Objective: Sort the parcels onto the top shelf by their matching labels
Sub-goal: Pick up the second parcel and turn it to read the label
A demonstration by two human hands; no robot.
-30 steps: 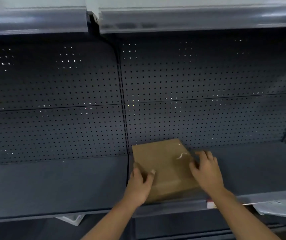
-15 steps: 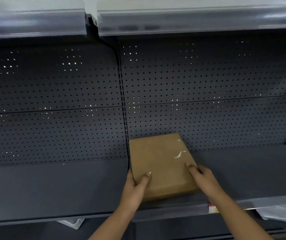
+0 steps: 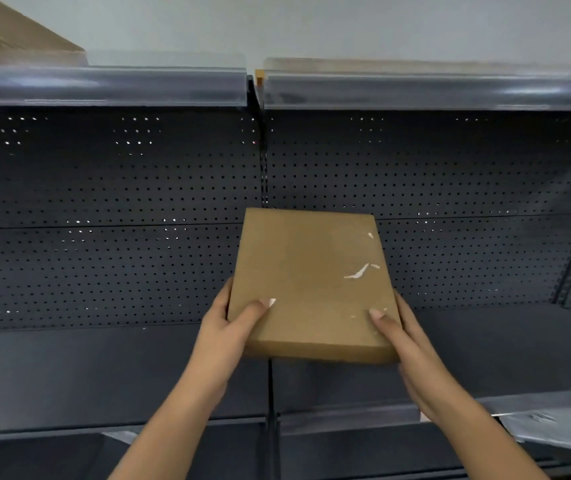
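A flat brown cardboard parcel with a few white scuff marks is held in the air in front of the perforated back panel, above the dark middle shelf. My left hand grips its near left edge, thumb on top. My right hand grips its near right corner, thumb on top. The top shelf runs across the upper part of the view with a clear label strip along its front. No label on the parcel shows from here.
Another brown cardboard box sits on the top shelf at the far left. A vertical upright divides the shelving into two bays. White plastic-wrapped items lie on the lower shelf at the right.
Both hands have closed on the parcel and lifted it off the middle shelf, upward toward the top shelf. The view has tilted up, bringing the top shelf and wall into sight.
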